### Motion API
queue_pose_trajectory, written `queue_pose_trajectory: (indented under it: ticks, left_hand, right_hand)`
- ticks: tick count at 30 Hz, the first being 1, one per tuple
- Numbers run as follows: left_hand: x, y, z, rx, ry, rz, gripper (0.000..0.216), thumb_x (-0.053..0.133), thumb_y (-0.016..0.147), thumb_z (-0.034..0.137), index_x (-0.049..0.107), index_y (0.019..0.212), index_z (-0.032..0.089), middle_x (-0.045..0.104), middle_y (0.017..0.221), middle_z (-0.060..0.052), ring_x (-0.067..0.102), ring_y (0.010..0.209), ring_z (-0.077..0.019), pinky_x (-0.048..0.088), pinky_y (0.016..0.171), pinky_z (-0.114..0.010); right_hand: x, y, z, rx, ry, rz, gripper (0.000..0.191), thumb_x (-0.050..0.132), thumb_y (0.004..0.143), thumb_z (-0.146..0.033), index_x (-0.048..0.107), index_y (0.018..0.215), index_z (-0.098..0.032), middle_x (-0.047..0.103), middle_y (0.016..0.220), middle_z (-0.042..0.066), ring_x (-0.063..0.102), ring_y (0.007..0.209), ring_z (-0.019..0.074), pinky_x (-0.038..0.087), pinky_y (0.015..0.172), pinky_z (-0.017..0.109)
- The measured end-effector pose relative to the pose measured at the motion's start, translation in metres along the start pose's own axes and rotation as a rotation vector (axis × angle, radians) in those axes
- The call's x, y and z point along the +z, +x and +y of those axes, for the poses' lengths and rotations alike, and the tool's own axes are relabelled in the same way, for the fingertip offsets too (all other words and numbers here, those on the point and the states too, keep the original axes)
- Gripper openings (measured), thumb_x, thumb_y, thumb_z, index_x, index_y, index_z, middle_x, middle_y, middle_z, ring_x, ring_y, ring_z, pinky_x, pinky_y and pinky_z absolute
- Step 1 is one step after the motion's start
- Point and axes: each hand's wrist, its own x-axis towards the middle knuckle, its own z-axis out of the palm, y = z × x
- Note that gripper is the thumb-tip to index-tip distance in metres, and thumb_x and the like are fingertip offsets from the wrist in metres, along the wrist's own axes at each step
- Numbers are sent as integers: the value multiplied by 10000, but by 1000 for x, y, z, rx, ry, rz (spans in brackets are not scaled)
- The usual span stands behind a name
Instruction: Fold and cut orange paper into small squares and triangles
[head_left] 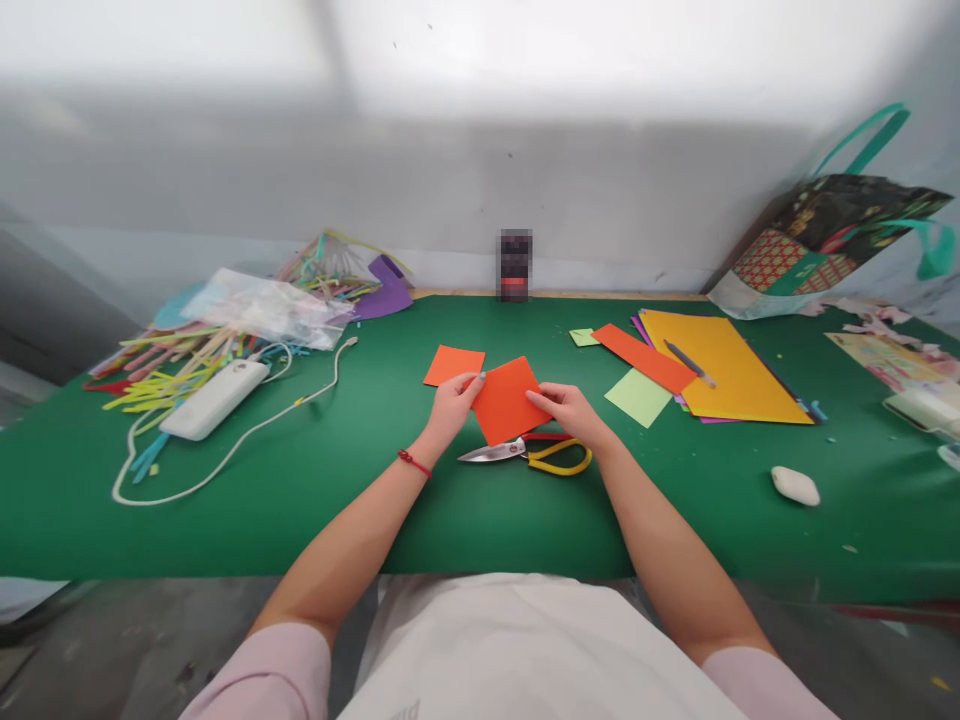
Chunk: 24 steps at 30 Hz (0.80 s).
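Observation:
Between my two hands is a square sheet of orange paper (510, 400), turned at an angle and raised a little over the table. My left hand (453, 402) pinches its left edge, thumb on top. My right hand (568, 408) grips the right edge in the same way. Just below the sheet lie scissors (559, 458) with yellow and red handles, their blades pointing left. A second orange paper square (454, 366) rests flat behind my left hand.
Green table (315, 530). At left: paper strips (150, 385), a white power bank (215, 400) and its cable (225, 470). At right: an orange strip (643, 358), light green paper (639, 398), yellow sheets (735, 365), a pen (688, 362), a white case (796, 486) and a bag (810, 240).

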Motion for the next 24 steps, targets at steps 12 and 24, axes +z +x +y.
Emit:
queue_pose_trajectory:
  ticks: [12,24]
  left_hand:
    - [-7,-7,4,-241,101,-559,384,538,776,515,556,689,142,534,436,14,449,322,-87,327,331,-203]
    - [0,-3,4,-12,-37,-74,432,559,720,567,520,589,157,566,461,-7,523,402,-119,404,411,-232]
  right_hand:
    - [-10,-3,-3,43,-57,-72,350,628,710,-452,671,919,-176,670,757,35,603,674,177,471,539,267]
    - [2,2,1,-14,116,69,306,697,641,-455,617,767,-188,660,716,19,614,695,157,483,582,256]
